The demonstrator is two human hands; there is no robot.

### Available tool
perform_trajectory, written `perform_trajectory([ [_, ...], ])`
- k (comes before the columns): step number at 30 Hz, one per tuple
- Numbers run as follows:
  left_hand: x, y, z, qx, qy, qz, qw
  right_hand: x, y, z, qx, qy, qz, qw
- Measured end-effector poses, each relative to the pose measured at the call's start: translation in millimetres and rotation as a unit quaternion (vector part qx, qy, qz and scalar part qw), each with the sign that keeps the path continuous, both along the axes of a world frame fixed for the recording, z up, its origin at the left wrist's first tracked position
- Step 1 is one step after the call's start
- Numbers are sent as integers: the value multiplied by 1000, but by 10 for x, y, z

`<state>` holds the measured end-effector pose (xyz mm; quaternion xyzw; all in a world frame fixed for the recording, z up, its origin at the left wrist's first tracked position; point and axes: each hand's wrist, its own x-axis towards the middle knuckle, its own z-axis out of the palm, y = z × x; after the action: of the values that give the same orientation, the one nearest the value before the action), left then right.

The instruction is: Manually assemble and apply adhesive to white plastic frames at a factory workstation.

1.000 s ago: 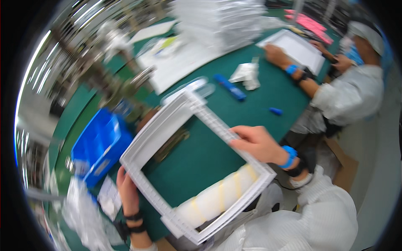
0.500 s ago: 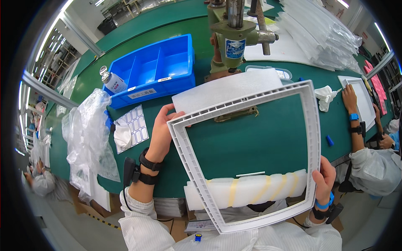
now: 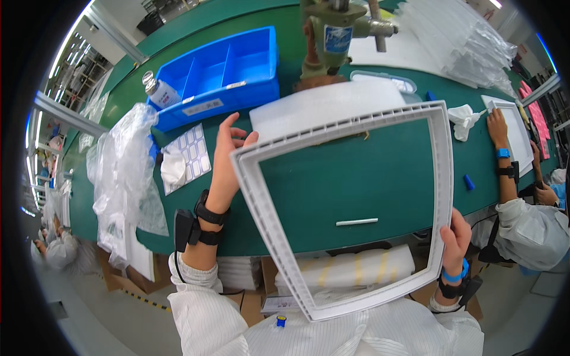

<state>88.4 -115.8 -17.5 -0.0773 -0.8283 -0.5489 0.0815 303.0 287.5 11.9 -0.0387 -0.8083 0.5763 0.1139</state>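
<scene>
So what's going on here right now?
A white frame is being held tilted at the near side of a green table. The person's right hand grips its right side, low down; the left hand is open by the upper-left corner, contact unclear. Through the frame's opening, a thin white stick shows on the table. Beyond sits a divided blue bin, and at the right a co-worker's hand is at a white panel.

A white rectangular frame (image 3: 440, 172) (open in the middle, small ribbed cells along its sides) was tilted above the near edge of the green table (image 3: 475, 154), its top sloping up rightward.
</scene>
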Motion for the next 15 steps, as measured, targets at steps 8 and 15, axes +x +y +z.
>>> perform_trajectory([
  [8, 2088, -345, -230, -117, 241, -66, 961, -565, 86, 90, -100, -117, 41, 987],
  [15, 2761, -158, -1052, -255, -8, -245, 936, -907, 88, 186, -104, -140, 78, 982],
])
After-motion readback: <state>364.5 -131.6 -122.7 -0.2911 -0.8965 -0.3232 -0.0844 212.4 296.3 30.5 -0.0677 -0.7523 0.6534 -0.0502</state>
